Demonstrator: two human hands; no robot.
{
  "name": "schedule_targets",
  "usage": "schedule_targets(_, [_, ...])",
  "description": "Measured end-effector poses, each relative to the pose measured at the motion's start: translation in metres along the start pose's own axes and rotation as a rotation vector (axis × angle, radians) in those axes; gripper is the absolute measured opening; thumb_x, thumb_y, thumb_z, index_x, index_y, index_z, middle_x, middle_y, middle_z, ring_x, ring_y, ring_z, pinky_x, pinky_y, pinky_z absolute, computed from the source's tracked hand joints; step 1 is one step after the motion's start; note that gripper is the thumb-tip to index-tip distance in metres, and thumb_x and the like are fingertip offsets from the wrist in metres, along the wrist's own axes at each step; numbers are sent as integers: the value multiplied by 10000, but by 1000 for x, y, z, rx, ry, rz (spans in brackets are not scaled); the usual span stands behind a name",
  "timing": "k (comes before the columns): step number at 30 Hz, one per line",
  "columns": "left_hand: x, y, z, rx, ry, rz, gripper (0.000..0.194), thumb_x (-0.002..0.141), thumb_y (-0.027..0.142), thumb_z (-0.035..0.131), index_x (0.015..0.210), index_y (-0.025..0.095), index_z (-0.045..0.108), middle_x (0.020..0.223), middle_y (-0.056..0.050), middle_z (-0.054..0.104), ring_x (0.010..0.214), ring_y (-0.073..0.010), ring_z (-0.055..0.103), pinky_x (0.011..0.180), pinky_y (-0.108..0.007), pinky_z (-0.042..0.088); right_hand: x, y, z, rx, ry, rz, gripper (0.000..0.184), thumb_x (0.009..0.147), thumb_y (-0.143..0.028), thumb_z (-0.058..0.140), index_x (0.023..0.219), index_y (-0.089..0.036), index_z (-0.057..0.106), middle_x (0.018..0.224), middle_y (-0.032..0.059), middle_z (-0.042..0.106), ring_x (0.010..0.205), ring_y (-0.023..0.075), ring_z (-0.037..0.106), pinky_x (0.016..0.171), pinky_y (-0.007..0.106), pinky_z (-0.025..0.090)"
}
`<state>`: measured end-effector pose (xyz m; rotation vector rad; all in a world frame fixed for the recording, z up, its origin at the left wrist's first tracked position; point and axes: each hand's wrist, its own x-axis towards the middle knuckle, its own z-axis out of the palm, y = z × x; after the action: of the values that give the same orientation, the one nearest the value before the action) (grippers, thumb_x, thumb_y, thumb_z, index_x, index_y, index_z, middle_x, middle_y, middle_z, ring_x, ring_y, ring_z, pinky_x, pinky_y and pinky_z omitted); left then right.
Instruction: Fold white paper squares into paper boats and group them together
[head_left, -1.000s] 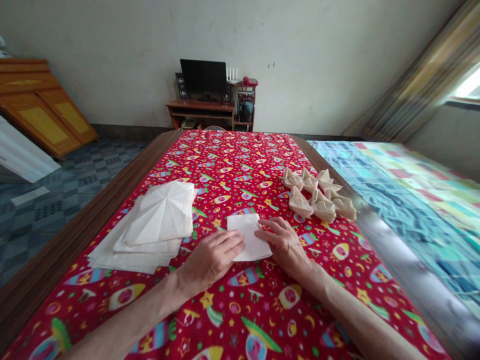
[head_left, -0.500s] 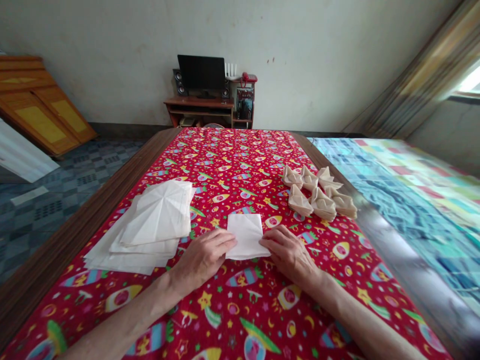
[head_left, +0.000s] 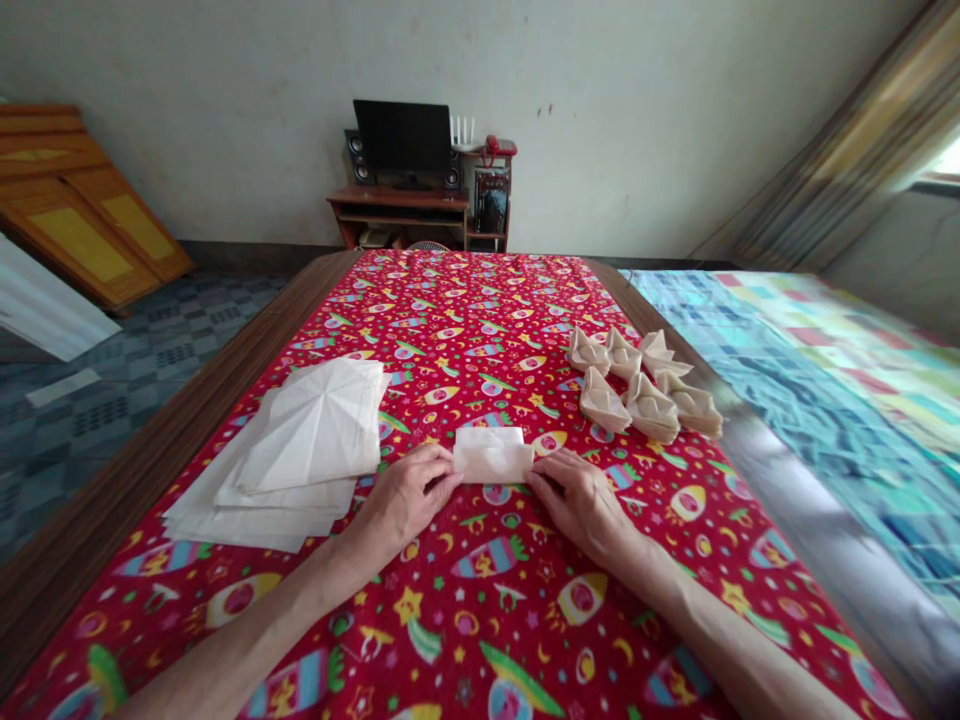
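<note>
A small white folded sheet of paper (head_left: pixel 492 456) lies on the red patterned tablecloth (head_left: pixel 465 330), its near edge turned up. My left hand (head_left: pixel 405 497) pinches the sheet's left end. My right hand (head_left: pixel 578 497) pinches its right end. To the left lies a stack of white paper sheets (head_left: pixel 292 455), the top one creased. To the right sit several folded beige paper boats (head_left: pixel 645 393) in a cluster.
The table's wooden edge (head_left: pixel 150 450) runs along the left. A bed with a colourful checked cover (head_left: pixel 810 380) lies close on the right. At the far wall stands a desk with a monitor (head_left: pixel 405 135) and speakers; a wooden cabinet (head_left: pixel 82 200) leans at the left.
The flat paper has been folded: its near edge was lifted up towards the far edge, so it now looks half as deep. Both hands shifted from pressing on it to pinching its ends.
</note>
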<state>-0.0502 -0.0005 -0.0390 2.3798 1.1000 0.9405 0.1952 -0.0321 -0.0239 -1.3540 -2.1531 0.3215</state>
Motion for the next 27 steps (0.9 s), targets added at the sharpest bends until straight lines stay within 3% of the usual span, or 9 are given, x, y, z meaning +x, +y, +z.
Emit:
schedule_targets(13, [14,26,2,544,-75,-218,216,920,275,464,743,193,556,789,-9,609,673,-141,591,517,-244,344,13,-6,11,-376,69,75,227,904,-240,479,696,-188,552,665,21,626,627,130,585,586,242,313])
schedule_targets(23, [15,26,0,523,-74,-244,207,875,278,526,691,183,532,860,-5,558,642,-116,573,506,-229,405,14,-1,18,-518,140,-22,258,917,-246,454,688,-183,554,609,20,596,554,138,546,561,281,271])
schedule_targets(26, [17,22,0,476,-16,-211,79,847,248,548,870,177,574,1003,-53,567,782,-168,616,610,-263,504,14,0,18,-528,144,-33,251,919,-245,450,699,-182,553,611,21,595,550,138,536,559,283,269])
schedule_targets(27, [18,20,1,460,0,-154,145,849,214,533,981,170,575,1103,-81,562,904,-198,615,709,-294,529,14,0,18,-526,137,-30,245,918,-244,453,703,-181,553,614,22,596,548,137,534,557,284,269])
